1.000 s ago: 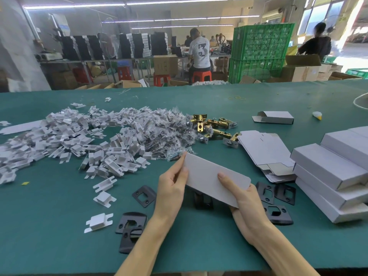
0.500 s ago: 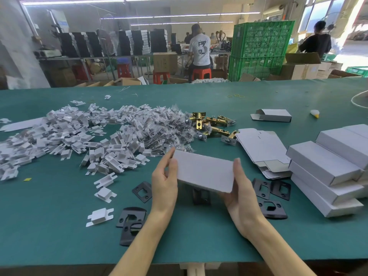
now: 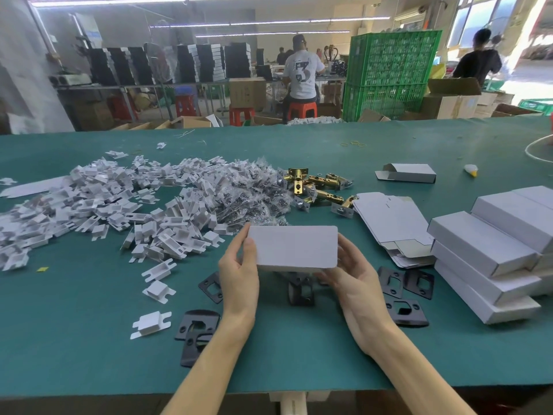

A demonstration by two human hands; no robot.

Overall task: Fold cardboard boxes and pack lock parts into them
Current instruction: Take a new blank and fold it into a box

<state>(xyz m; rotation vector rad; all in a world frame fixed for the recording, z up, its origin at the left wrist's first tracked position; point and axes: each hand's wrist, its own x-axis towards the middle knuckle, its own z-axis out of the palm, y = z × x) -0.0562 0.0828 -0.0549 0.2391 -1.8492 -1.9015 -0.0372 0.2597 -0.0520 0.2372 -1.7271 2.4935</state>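
On the green table (image 3: 299, 369), nearest to the person, black strike plates (image 3: 196, 332) lie left of the left forearm, and more of them (image 3: 405, 310) lie to the right. Above these, the left hand (image 3: 239, 274) and the right hand (image 3: 357, 280) grasp a white cardboard box (image 3: 294, 247) by its two short ends, and they hold it a little over the table. A black latch part (image 3: 300, 292) lies under the box. A stack of closed white boxes (image 3: 493, 253) stands at the right, with flat box blanks (image 3: 389, 223) beside it. Further away is a big pile of white cardboard inserts (image 3: 119, 211), then small screw bags (image 3: 251, 199) and brass latches (image 3: 317, 187). Behind the table stand green crates (image 3: 389, 73).
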